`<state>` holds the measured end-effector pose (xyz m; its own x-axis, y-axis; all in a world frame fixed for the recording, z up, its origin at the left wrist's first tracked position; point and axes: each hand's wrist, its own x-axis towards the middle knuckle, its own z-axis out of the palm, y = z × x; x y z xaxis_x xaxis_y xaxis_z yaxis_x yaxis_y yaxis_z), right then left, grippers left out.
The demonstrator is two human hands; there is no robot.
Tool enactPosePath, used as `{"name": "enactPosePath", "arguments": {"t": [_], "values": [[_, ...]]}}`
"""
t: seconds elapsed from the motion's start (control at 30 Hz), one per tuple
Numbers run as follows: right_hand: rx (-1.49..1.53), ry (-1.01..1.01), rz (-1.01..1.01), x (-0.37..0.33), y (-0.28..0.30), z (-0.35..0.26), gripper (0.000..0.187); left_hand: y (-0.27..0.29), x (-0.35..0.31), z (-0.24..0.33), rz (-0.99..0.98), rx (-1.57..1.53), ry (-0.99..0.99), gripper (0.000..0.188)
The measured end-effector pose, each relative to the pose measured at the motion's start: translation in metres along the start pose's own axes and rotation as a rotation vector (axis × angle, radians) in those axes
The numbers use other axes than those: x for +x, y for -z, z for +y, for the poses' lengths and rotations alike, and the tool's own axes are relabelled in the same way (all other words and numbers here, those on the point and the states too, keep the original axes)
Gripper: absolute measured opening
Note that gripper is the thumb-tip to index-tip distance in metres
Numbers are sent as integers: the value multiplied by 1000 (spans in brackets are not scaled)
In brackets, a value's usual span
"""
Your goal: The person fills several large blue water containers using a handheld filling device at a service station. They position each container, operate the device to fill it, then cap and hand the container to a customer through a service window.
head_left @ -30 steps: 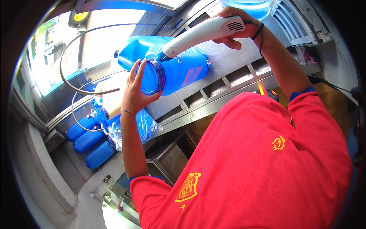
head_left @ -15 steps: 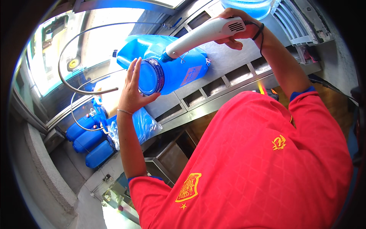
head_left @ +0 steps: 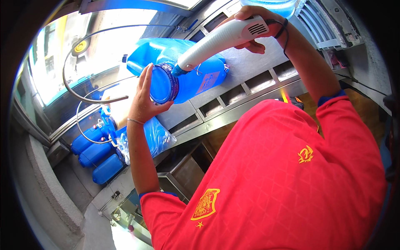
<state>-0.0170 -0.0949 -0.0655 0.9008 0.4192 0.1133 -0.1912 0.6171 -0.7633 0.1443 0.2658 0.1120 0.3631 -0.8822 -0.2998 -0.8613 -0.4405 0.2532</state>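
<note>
A large blue plastic water jug (head_left: 189, 85) lies on its side on the metal counter. Its round blue lid (head_left: 160, 85) points left, and a dark printed band (head_left: 173, 80) runs around the neck. My left hand (head_left: 143, 98) is open at the lid, fingers stretched up along its left side and the thumb apart below. In my right hand (head_left: 261, 12) is a white heat gun (head_left: 216, 45) with a blue nozzle, held by its body. The nozzle tip is close to the band; whether it touches cannot be made out.
Several blue jugs (head_left: 109, 168) lie at the lower left, beside blue items in clear plastic (head_left: 156, 135). A dark hose (head_left: 68, 79) loops over the left side. A clear blue water bottle (head_left: 279, 8) stands at the top. Slots line the metal counter (head_left: 246, 68).
The heat gun's nozzle has shifted slightly left and down along the jug's neck. My left hand stays at the lid, nearly unmoved.
</note>
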Motion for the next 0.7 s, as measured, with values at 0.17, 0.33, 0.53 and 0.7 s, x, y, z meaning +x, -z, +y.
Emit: {"name": "enactPosePath", "arguments": {"t": [0.17, 0.33, 0.53, 0.7], "values": [[-26, -20, -23, -1, -9, -6, 71, 0, 1, -1, -4, 3, -3, 120], [253, -54, -47, 8, 0, -4, 65, -1, 0, -2, -7, -6, 2, 121], [274, -71, -156, 21, 17, -1, 69, -3, 0, -5, 1, -11, -7, 121], [270, -56, -148, 26, 19, -2, 70, -4, 0, -3, 4, 2, 11, 121]]}}
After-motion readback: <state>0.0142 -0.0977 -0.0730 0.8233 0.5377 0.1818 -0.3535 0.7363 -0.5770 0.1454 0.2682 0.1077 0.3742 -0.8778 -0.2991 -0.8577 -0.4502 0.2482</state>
